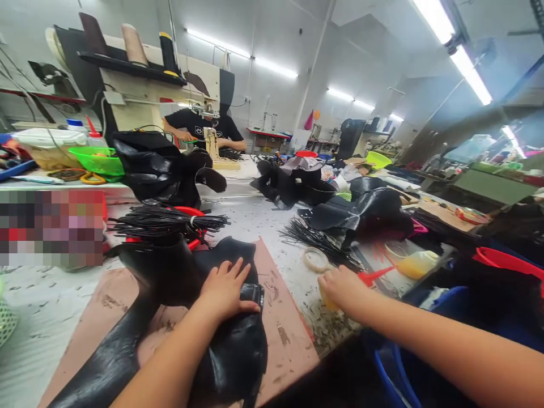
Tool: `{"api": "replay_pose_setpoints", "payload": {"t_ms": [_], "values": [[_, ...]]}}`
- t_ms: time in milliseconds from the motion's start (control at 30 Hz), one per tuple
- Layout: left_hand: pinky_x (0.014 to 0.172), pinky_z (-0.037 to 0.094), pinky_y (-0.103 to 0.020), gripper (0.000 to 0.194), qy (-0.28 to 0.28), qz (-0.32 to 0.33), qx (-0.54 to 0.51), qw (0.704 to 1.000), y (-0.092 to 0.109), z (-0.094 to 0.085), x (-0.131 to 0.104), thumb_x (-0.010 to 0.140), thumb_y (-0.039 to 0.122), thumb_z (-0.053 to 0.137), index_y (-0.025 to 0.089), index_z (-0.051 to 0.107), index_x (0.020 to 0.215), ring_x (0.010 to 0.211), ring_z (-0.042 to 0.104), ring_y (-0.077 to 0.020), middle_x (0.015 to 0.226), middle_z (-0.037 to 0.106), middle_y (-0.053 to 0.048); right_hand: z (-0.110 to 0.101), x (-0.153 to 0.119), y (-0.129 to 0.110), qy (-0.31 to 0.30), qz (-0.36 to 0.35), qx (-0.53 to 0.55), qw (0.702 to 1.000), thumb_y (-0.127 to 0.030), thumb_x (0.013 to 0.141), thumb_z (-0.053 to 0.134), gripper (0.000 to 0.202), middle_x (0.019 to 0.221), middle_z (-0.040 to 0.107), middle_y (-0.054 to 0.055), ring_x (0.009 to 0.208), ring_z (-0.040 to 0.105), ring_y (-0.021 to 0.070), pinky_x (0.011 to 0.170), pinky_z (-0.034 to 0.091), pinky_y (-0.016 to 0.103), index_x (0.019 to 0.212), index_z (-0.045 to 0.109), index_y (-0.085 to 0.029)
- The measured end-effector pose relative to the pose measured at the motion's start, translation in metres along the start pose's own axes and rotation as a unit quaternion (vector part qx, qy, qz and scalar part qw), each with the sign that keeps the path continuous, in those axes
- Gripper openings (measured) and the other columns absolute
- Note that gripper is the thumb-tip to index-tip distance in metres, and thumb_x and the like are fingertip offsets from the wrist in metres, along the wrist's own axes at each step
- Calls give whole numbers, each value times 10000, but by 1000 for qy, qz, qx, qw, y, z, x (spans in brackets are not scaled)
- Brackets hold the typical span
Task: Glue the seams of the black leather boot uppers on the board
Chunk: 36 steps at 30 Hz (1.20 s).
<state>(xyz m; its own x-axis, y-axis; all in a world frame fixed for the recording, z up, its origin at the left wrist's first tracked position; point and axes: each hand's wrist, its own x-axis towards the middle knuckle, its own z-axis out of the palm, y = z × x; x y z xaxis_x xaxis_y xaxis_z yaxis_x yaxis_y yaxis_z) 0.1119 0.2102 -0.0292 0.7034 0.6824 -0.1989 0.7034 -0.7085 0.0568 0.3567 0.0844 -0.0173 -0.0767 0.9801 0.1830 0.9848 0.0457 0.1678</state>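
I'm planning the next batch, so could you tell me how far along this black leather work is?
Done: black pieces lie piled further back. In hand: the left hand presses flat on a black leather piece on the brown mat; the right hand grips a red-tipped bottle. Left: bundled black strips lie unused.

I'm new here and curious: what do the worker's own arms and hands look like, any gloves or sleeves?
Both are bare. The left hand and right hand wear no gloves, and no rings, watch or bracelets show. The forearms are uncovered right to the picture's edge, so no sleeve is in view.
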Motion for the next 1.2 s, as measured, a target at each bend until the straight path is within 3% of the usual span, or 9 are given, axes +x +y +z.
{"api": "replay_pose_setpoints", "payload": {"t_ms": [100,167,200,267,333,400,467,700,1200], "values": [[992,279,-496,924,-6,-5,-9,1000,-1,1,0,643,710,536,217,264,1375,1276,249,-353,1456,199,-49,-31,21,4,77,14,67,995,-162,549,687,460,893,645,79,779,608,240,674,487,372,996,577,-173],[996,276,-497,944,-8,-5,-14,1000,-1,1,0,631,716,540,208,260,1376,1275,251,-354,1456,194,-49,-38,37,2,194,81,202,957,-308,606,688,535,1039,599,79,907,576,236,767,470,387,1100,511,-205],[997,276,-497,951,-9,-5,-16,1000,-1,1,0,628,716,545,203,260,1376,1275,251,-355,1456,192,-50,-35,44,-1,263,129,309,905,-369,608,691,532,1031,594,72,908,569,228,775,467,385,1083,513,-211],[997,278,-500,962,-13,-3,-19,1000,0,0,-1,623,711,556,191,258,1376,1275,251,-356,1456,188,-56,-19,59,-8,356,216,519,747,-483,586,681,526,903,606,45,789,580,197,668,486,346,1006,533,-203],[1000,274,-509,969,-21,-4,-24,999,0,-1,-1,620,703,569,184,255,1376,1277,248,-360,1456,184,-62,4,73,-16,361,270,660,601,-588,572,630,565,770,588,9,605,557,143,463,437,249,964,531,-192],[1004,264,-522,972,-31,-10,-29,999,1,-1,-1,616,692,584,186,253,1376,1282,237,-367,1458,176,-65,26,86,-23,331,296,724,527,-625,558,607,581,702,569,-15,485,505,100,342,322,178,935,531,-190],[1006,256,-534,973,-36,-15,-34,999,1,-1,0,609,681,600,195,251,1377,1287,227,-374,1458,176,-67,43,96,-27,311,313,756,483,-557,498,685,559,677,566,-32,455,488,82,313,280,151,896,541,-192],[993,272,-532,976,-46,-16,-35,998,0,0,3,597,680,609,215,252,1377,1288,229,-377,1454,187,-74,66,114,-24,294,341,765,461,-405,447,754,487,704,591,-39,512,547,91,363,413,163,848,578,-194],[993,257,-518,972,-53,-18,-30,998,0,2,5,604,704,580,232,239,1382,1293,210,-375,1459,171,-60,76,114,-22,282,331,753,494,-372,450,776,543,799,615,1,670,595,154,426,482,206,917,583,-174]]}}
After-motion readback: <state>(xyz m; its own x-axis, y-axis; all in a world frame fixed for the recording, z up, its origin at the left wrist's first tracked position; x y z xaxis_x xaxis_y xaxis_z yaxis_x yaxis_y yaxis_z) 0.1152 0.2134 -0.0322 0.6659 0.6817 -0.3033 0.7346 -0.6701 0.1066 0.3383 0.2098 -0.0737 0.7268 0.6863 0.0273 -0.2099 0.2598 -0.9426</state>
